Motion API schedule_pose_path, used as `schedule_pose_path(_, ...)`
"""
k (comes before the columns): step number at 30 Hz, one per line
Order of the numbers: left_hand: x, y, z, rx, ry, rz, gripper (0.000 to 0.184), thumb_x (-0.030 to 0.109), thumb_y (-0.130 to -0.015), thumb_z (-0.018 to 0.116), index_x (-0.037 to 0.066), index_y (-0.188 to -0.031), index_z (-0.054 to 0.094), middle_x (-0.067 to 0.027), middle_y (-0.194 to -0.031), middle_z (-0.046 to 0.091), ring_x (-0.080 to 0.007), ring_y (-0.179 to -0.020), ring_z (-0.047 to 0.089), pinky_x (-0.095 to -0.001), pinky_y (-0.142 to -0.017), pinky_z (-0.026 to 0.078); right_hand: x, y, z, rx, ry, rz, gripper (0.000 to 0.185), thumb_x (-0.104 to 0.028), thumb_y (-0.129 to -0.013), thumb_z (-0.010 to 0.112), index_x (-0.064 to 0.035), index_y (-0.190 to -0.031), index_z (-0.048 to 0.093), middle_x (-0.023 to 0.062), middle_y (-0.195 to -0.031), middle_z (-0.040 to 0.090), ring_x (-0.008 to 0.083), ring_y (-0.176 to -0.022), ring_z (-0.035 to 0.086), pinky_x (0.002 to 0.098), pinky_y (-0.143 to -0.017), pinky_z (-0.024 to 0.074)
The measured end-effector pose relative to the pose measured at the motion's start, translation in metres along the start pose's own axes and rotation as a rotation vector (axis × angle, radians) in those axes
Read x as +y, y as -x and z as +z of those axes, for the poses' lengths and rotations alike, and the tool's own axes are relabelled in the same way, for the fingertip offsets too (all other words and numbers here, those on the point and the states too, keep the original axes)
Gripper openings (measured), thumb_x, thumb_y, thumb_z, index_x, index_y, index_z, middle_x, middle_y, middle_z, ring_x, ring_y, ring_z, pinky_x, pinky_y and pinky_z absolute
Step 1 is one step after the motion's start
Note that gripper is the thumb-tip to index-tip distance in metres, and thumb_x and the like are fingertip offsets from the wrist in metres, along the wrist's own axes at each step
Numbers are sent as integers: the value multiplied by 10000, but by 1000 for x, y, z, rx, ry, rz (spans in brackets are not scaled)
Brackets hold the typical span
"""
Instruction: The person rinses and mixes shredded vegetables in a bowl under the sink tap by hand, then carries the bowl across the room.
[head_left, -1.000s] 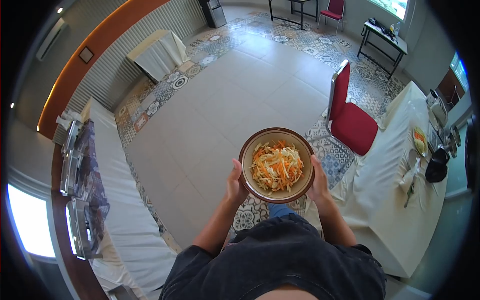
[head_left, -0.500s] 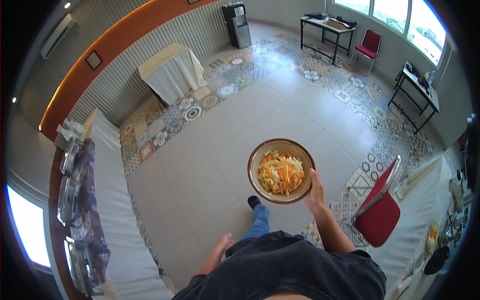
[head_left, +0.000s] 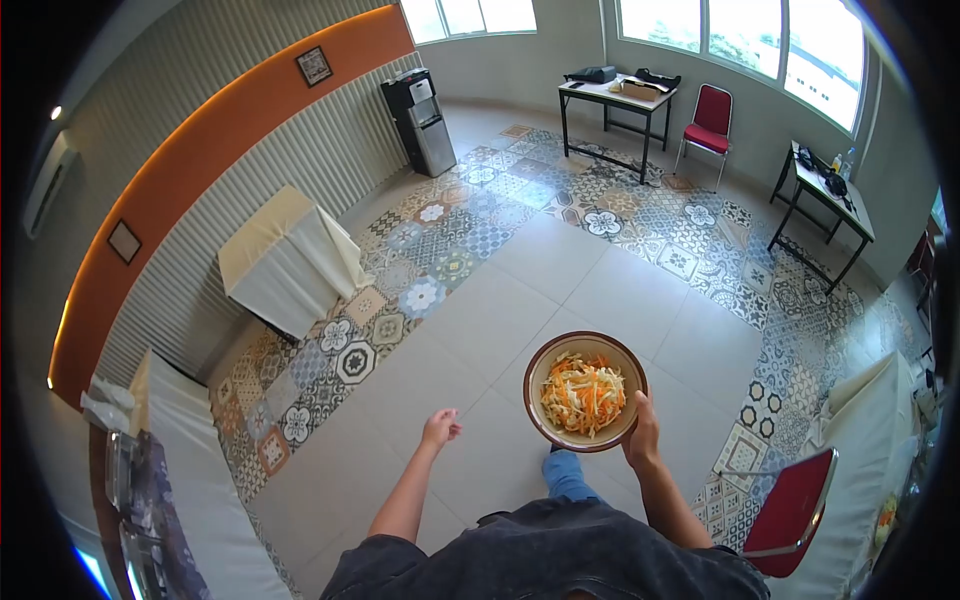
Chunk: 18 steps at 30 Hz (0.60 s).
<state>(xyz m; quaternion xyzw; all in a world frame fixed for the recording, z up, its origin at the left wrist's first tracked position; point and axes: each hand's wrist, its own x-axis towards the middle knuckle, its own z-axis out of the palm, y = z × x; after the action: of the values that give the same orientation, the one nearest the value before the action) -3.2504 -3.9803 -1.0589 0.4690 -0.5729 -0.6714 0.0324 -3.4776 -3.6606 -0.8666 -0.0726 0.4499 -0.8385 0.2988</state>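
Note:
My right hand point(head_left: 643, 432) grips the right rim of a bowl point(head_left: 533, 377), thumb on top and fingers underneath. The bowl is beige inside with a brown rim, held in front of my body above the floor. In it lies a heap of shredded vegetables point(head_left: 583, 395), pale strips mixed with orange ones that look like carrot. My left hand point(head_left: 441, 428) hangs free to the left of the bowl, touching nothing, its fingers loosely bent and partly apart.
A red chair point(head_left: 795, 510) stands close on my right, beside a cloth-covered table point(head_left: 865, 420). Along the left runs a long covered table point(head_left: 190, 480) with metal chafing dishes point(head_left: 120, 475). Ahead are a draped table point(head_left: 290, 255), a water dispenser point(head_left: 418, 125) and a desk point(head_left: 615, 92).
My view has tilted up and turned, showing more of the windows. My left hand has swung forward and up from beside my body. The bowl stays in my right hand.

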Motion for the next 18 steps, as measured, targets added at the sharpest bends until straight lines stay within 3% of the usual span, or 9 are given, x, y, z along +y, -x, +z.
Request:
schedule_pose_path(3, 112, -58, 26, 4, 60, 247, 303, 303, -940, 475, 71, -1107, 575, -70, -821, 633, -131, -696, 610, -266, -643, 501, 21, -119, 15, -9, 31, -20, 408, -240, -946, 361, -40, -1300, 326, 154, -1276, 421, 231, -1188, 433, 358, -1000, 368)
schedule_pose_path(7, 228, -115, 46, -169, 155, 361, 321, 284, -956, 446, 64, -1160, 562, -62, -851, 626, -145, -791, 620, -290, -766, 502, 36, -270, 62, -100, 70, 11, 417, -263, -944, 366, -41, -1296, 333, 159, -1283, 418, 240, -1180, 443, 371, -993, 385)
schedule_pose_path(10, 309, -165, 39, -212, 226, 439, 409, 339, -963, 420, 67, -1263, 478, -86, -1005, 599, -155, -859, 611, -309, -790, 497, 57, -381, 107, -179, 73, 43, 395, -232, -964, 324, -16, -1295, 320, 146, -1248, 430, 205, -1154, 441, 327, -978, 373)
schedule_pose_path(16, 409, -314, -8, -257, 408, 494, 767, 618, -887, 339, 59, -1401, 237, -98, -1273, 471, -188, -1083, 529, -359, -851, 470, 121, -570, 183, -258, 84, 126, 416, -240, -969, 322, -8, -1314, 308, 129, -1225, 454, 180, -1118, 459, 301, -948, 394)
schedule_pose_path(18, 427, -378, -31, -227, 377, 497, 769, 625, -888, 323, 73, -1413, 222, -72, -1236, 497, -156, -1009, 564, -317, -819, 480, 150, -624, 199, -270, 108, 132, 420, -248, -968, 327, -3, -1309, 316, 130, -1219, 462, 178, -1121, 460, 297, -942, 395)
